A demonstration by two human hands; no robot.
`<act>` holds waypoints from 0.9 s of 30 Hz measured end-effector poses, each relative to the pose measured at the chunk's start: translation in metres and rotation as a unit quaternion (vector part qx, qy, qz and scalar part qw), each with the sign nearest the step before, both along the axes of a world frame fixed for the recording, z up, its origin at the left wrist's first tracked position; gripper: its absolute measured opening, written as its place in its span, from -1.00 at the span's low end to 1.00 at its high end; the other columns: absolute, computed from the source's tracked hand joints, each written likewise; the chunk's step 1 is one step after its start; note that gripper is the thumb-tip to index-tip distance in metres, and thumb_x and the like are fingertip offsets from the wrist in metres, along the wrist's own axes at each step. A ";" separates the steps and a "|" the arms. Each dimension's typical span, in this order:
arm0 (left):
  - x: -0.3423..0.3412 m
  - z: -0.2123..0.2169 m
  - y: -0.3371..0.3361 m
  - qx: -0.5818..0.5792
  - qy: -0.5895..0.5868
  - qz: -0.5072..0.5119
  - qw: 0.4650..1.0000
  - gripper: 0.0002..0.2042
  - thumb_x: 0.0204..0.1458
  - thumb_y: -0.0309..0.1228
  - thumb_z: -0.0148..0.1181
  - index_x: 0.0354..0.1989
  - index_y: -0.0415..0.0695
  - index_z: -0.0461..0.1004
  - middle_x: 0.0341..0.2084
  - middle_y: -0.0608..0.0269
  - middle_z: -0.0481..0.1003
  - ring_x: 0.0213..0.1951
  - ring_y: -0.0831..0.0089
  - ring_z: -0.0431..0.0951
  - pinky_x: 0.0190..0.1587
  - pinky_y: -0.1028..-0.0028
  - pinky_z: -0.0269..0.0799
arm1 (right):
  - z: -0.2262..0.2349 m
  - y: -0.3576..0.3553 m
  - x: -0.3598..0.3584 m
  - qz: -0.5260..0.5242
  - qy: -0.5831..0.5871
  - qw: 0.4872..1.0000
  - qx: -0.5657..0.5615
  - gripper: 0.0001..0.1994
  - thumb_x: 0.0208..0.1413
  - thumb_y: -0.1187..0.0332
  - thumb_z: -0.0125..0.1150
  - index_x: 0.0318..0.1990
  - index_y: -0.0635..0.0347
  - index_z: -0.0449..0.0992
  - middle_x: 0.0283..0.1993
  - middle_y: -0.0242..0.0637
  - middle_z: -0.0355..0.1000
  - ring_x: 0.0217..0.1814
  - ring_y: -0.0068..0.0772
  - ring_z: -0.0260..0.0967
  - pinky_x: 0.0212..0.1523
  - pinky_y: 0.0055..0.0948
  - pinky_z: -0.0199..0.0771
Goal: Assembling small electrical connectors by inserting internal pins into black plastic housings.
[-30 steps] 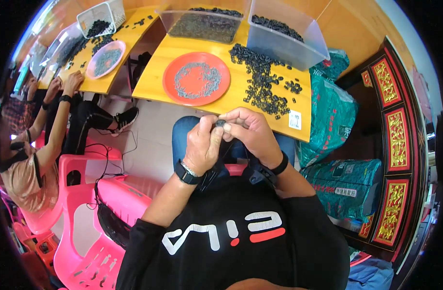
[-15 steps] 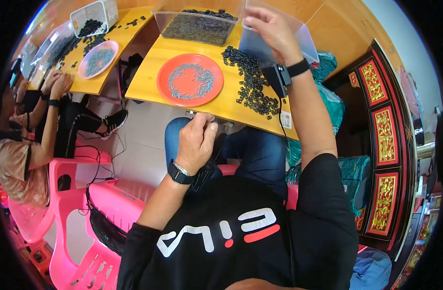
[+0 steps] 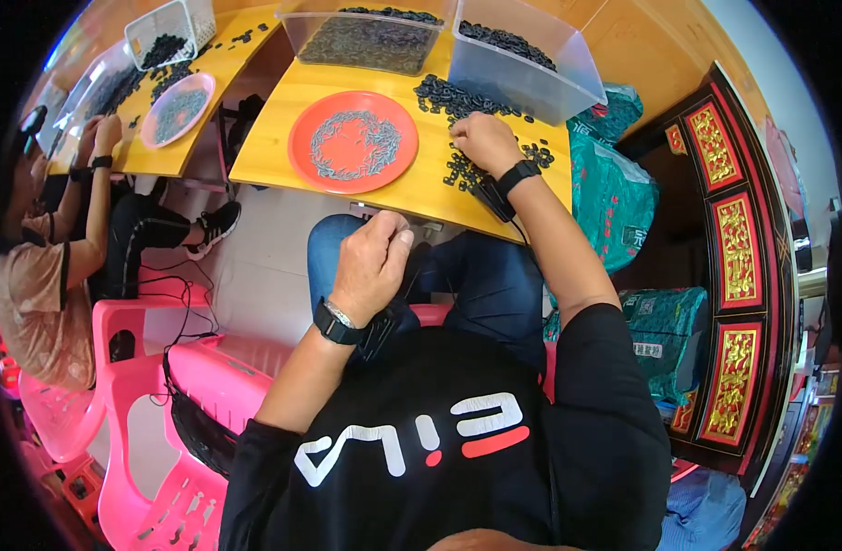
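My left hand [image 3: 370,266] is closed above my lap, just off the table's near edge, its thumb pressed against the curled fingers. Whatever it pinches is too small or hidden to make out. On the yellow table [image 3: 258,151], my right hand [image 3: 488,144] reaches into a spread of small black plastic pieces [image 3: 446,95], fingers curled down and together; their tips are hidden, so I cannot make out what they hold. Left of that hand lies a red plate [image 3: 299,147] with many thin grey screw-like pieces [image 3: 381,149] scattered in a ring.
Two clear plastic bins, one at back centre [image 3: 366,50] and one at back right [image 3: 531,90], hold more black pieces. Green bags [image 3: 614,202] stand right of the table. A co-worker [image 3: 44,312] sits at another table on the left. Pink chairs [image 3: 132,404] are beside me.
My right hand has come down from above the back right bin to the black pieces on the table. The left hand stays closed in nearly the same place. The view has shifted slightly.
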State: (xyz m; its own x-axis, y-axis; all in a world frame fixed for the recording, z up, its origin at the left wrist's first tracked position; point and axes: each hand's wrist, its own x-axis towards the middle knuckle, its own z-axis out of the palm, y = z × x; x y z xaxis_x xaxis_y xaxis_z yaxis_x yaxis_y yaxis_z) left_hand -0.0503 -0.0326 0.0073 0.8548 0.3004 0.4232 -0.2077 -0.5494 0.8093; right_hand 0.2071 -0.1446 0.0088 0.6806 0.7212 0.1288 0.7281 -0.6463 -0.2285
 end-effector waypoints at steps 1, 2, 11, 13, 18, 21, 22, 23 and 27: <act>0.000 -0.001 0.000 -0.004 -0.001 0.001 1.000 -0.91 0.02 -0.50 0.05 -0.36 -0.26 0.39 -0.53 0.02 0.43 -0.47 0.14 0.47 -0.38 0.37 0.36 | -0.001 0.002 0.001 -0.004 0.010 0.999 -0.034 -0.83 -0.15 0.33 0.21 -0.36 0.12 0.60 -0.29 -0.12 0.48 -0.19 -0.07 0.42 -0.16 -0.18 0.39; 0.001 -0.001 0.001 -0.005 0.001 0.001 1.000 -0.91 0.02 -0.50 0.05 -0.36 -0.26 0.39 -0.53 0.02 0.43 -0.47 0.14 0.47 -0.38 0.37 0.36 | -0.003 0.003 0.003 -0.003 0.012 0.999 -0.035 -0.83 -0.15 0.33 0.21 -0.36 0.12 0.60 -0.29 -0.12 0.48 -0.19 -0.07 0.42 -0.16 -0.18 0.39; 0.001 0.004 0.002 -0.022 0.011 0.000 1.000 -0.90 0.02 -0.48 0.04 -0.36 -0.26 0.38 -0.54 0.00 0.43 -0.46 0.10 0.47 -0.37 0.35 0.36 | -0.005 0.014 0.013 -0.020 0.040 0.998 -0.034 -0.92 -0.20 0.41 0.14 -0.50 0.16 0.52 -0.49 -0.13 0.47 -0.35 -0.09 0.45 -0.31 -0.20 0.40; 0.001 0.002 0.003 -0.021 0.015 0.001 1.000 -0.91 0.02 -0.48 0.04 -0.37 -0.26 0.38 -0.54 0.00 0.43 -0.46 0.11 0.47 -0.37 0.35 0.36 | -0.001 0.017 0.014 -0.011 0.044 0.997 -0.059 -0.91 -0.21 0.42 0.12 -0.49 0.16 0.52 -0.46 -0.10 0.47 -0.32 -0.05 0.44 -0.27 -0.18 0.40; 0.001 0.000 0.004 -0.026 0.014 0.001 1.000 -0.91 0.03 -0.48 0.04 -0.38 -0.26 0.37 -0.55 0.00 0.43 -0.47 0.13 0.47 -0.38 0.35 0.36 | 0.005 0.023 0.023 0.005 0.093 0.994 -0.065 -0.90 -0.23 0.42 0.10 -0.52 0.17 0.52 -0.45 -0.07 0.47 -0.33 -0.01 0.43 -0.27 -0.19 0.42; 0.000 0.003 0.002 -0.028 0.018 -0.001 0.999 -0.91 0.03 -0.48 0.04 -0.38 -0.26 0.37 -0.55 0.00 0.43 -0.47 0.13 0.47 -0.38 0.35 0.37 | 0.003 0.027 0.036 0.031 0.091 0.991 -0.096 -0.92 -0.27 0.42 0.09 -0.58 0.19 0.50 -0.49 -0.06 0.45 -0.36 -0.01 0.43 -0.30 -0.20 0.42; 0.000 0.004 0.003 -0.031 0.025 -0.001 0.999 -0.91 0.03 -0.48 0.04 -0.38 -0.26 0.37 -0.55 0.00 0.42 -0.47 0.13 0.47 -0.38 0.35 0.37 | 0.002 0.031 0.038 0.029 0.092 0.989 -0.116 -0.92 -0.28 0.42 0.14 -0.55 0.17 0.51 -0.50 -0.13 0.46 -0.41 -0.10 0.43 -0.36 -0.25 0.40; 0.000 0.003 0.003 -0.031 0.025 0.000 0.999 -0.91 0.03 -0.48 0.04 -0.38 -0.26 0.37 -0.55 0.00 0.42 -0.47 0.13 0.47 -0.38 0.35 0.37 | 0.001 0.033 0.040 0.026 0.094 0.986 -0.135 -0.91 -0.29 0.41 0.20 -0.52 0.16 0.51 -0.52 -0.20 0.47 -0.45 -0.19 0.43 -0.41 -0.29 0.38; 0.002 0.001 0.005 -0.030 0.017 0.004 0.999 -0.90 0.03 -0.47 0.04 -0.38 -0.26 0.37 -0.55 -0.01 0.42 -0.47 0.12 0.47 -0.39 0.35 0.36 | -0.008 0.035 0.041 0.045 0.038 0.988 -0.143 -0.91 -0.27 0.41 0.19 -0.52 0.16 0.51 -0.53 -0.21 0.47 -0.47 -0.21 0.43 -0.43 -0.31 0.37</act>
